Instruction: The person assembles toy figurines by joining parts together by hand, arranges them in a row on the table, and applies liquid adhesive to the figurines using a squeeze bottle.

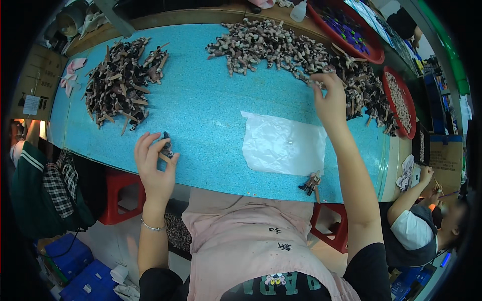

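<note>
My left hand pinches a small dark figurine with a flat wooden stick at its lower end, above the near left of the blue table. My right hand reaches to the edge of the far pile of small pale-and-brown figure parts. Its thumb and fingers are closed together there, and what lies between them is too small to make out. A single figurine on a stick lies by the table's near edge, below a crumpled translucent plastic sheet.
A heap of dark figurines on sticks covers the table's left; another such heap lies at right. Red trays of purple pieces and pale beads stand beyond. A co-worker sits at right. Red stools stand below.
</note>
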`<move>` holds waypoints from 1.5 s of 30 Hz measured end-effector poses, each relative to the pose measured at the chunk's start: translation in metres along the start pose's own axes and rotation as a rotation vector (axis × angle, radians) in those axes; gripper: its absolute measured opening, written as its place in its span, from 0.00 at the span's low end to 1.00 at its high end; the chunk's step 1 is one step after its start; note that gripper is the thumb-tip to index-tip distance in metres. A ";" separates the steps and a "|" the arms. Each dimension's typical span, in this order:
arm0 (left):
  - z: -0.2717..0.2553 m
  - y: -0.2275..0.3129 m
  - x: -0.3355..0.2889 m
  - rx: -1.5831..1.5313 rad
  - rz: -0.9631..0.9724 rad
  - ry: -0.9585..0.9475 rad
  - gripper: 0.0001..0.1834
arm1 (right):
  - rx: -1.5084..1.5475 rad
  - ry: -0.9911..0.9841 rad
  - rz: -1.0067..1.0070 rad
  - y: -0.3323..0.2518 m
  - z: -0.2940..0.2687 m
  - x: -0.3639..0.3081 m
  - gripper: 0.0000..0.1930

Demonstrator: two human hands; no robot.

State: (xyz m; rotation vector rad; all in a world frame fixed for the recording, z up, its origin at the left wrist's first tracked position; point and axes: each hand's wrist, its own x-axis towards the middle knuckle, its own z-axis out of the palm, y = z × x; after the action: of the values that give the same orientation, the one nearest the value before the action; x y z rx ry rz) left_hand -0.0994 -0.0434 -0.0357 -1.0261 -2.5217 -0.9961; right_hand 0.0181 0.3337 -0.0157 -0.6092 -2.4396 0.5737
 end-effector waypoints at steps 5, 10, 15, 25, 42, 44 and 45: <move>-0.002 -0.023 0.006 0.070 -0.068 0.115 0.21 | -0.381 -0.055 -0.071 0.003 0.029 0.023 0.14; 0.001 -0.040 0.014 0.028 -0.122 0.202 0.20 | -0.435 -0.158 0.017 0.001 0.030 0.018 0.15; -0.016 -0.032 0.006 -0.266 -0.301 0.250 0.18 | -0.378 -0.225 -0.075 0.017 0.028 0.020 0.13; -0.053 0.014 0.011 -0.372 -0.145 0.202 0.19 | 1.002 -0.500 0.543 -0.027 -0.022 -0.009 0.11; -0.058 0.015 0.006 -0.564 -0.199 0.145 0.16 | 1.314 -0.666 0.750 -0.011 -0.046 -0.075 0.09; -0.056 0.010 0.007 -0.610 -0.230 0.169 0.15 | 1.317 -0.653 0.754 -0.014 -0.050 -0.080 0.10; -0.056 0.008 0.006 -0.657 -0.263 0.191 0.15 | 1.318 -0.641 0.761 -0.015 -0.051 -0.082 0.11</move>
State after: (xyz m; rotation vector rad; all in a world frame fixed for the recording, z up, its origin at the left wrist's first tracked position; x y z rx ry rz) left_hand -0.1003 -0.0735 0.0124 -0.6871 -2.2419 -1.9780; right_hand 0.1057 0.2911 -0.0025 -0.7517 -1.5594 2.6457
